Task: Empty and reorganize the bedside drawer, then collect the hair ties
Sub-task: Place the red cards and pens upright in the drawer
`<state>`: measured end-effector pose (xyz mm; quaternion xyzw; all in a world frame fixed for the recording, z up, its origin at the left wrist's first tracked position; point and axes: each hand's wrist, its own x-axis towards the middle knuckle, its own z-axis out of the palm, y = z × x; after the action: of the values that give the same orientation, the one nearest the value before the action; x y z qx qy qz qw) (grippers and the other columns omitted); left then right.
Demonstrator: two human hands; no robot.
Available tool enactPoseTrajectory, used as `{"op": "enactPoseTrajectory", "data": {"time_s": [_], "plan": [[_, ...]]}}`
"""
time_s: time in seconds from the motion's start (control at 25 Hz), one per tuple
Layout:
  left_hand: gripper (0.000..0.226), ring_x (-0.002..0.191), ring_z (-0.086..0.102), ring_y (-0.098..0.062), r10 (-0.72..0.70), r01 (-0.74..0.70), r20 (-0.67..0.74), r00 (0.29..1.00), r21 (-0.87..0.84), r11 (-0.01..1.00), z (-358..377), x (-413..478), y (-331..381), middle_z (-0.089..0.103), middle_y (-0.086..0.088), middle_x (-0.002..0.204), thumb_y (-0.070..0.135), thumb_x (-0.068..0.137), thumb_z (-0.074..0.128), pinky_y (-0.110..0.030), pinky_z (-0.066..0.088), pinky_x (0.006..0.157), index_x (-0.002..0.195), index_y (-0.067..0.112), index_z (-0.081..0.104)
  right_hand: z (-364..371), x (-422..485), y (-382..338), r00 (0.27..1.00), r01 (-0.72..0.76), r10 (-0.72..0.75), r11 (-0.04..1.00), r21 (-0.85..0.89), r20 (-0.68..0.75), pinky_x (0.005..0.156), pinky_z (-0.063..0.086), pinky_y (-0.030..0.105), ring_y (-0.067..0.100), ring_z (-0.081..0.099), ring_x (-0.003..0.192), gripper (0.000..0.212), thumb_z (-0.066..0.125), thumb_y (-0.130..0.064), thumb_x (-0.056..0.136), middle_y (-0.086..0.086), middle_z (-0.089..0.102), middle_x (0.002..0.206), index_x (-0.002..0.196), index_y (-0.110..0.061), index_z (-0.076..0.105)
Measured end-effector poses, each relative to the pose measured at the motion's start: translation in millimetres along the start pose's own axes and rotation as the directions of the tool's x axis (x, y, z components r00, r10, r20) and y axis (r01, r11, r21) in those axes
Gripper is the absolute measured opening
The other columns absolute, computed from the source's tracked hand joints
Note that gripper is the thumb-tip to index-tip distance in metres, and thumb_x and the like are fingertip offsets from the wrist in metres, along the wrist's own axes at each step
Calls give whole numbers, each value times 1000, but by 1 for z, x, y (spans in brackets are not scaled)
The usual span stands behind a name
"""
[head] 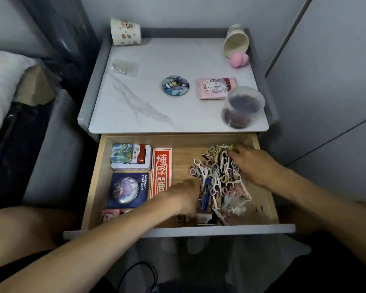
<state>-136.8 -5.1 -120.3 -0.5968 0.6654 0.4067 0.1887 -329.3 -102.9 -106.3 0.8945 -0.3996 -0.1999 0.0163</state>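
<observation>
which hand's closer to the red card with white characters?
Left. The left hand sits at the lower right edge of the red rectangular card; the right hand is farther right, over the pile of colourful hair ties.

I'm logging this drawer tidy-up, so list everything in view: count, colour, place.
Patterned paper cups: two, cream; tabletop back corners.
Egg-shaped makeup sponge: one, pink; tabletop back right.
Plastic bag: one, clear; tabletop left.
Round pin badge: one, blue; tabletop centre.
Tissue pack: one, pink; right of badge.
Lidded plastic jar: one, clear; tabletop front right.
Wooden drawer: one, light brown; open.
Flat tin: one, white-red; drawer back left.
Long printed card: one, red-white; beside tin.
Carded round badge: one, dark blue; drawer left.
Pile of hair ties and floss picks: one, pastel-white; drawer right.
Left hand: one; at pile's front.
Right hand: one; at pile's back.
</observation>
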Motion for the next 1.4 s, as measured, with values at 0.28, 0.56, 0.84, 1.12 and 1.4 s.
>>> {"op": "enactPoseTrajectory", "data": {"time_s": [0.28, 0.56, 0.84, 1.12, 1.4], "plan": [[65, 79, 53, -15, 158, -151, -97, 983, 79, 985, 7, 0, -10, 51, -14, 125, -8, 86, 61, -24, 43, 66, 137, 18, 30, 6, 15, -23, 975, -182, 160, 973, 139, 155, 96, 47, 43, 36, 50, 122, 68, 66, -43, 89, 17, 46, 137, 142, -13, 35], [55, 87, 61, -11, 134, -214, -309, 942, -240, 947, 16, 15, -19, 59, -5, 111, -2, 92, 58, -22, 52, 68, 137, 21, 36, -8, -4, -37, 937, -266, 180, 922, 281, 299, 73, 50, 31, 13, 62, 66, 39, 63, -49, 91, -2, 61, 70, 74, -15, 55], [45, 81, 65, -15, 37, -149, -428, 903, -231, 961, 4, 21, -16, 54, -6, 125, 21, 96, 60, -23, 57, 63, 137, 18, 42, 3, 2, -54, 920, -384, 310, 840, 383, 242, 64, 47, 29, 10, 57, 56, 37, 66, -46, 89, -4, 59, 62, 66, -19, 54], [58, 70, 57, -10, -63, -104, -458, 887, -331, 938, -10, 45, -4, 30, -14, 149, 28, 97, 59, -16, 45, 48, 147, 16, 33, -1, 8, -46, 890, -457, 384, 769, 448, 247, 65, 46, 29, 12, 55, 56, 35, 67, -38, 90, -4, 57, 62, 64, -17, 53], [48, 85, 52, -5, -69, -167, -437, 897, -478, 863, -15, 54, -9, 50, -6, 136, 16, 92, 65, -10, 42, 54, 137, 15, 49, 5, 4, -55, 930, -356, 295, 875, 328, 221, 67, 42, 30, 14, 55, 64, 37, 62, -45, 92, -4, 54, 69, 69, -21, 47]]}}
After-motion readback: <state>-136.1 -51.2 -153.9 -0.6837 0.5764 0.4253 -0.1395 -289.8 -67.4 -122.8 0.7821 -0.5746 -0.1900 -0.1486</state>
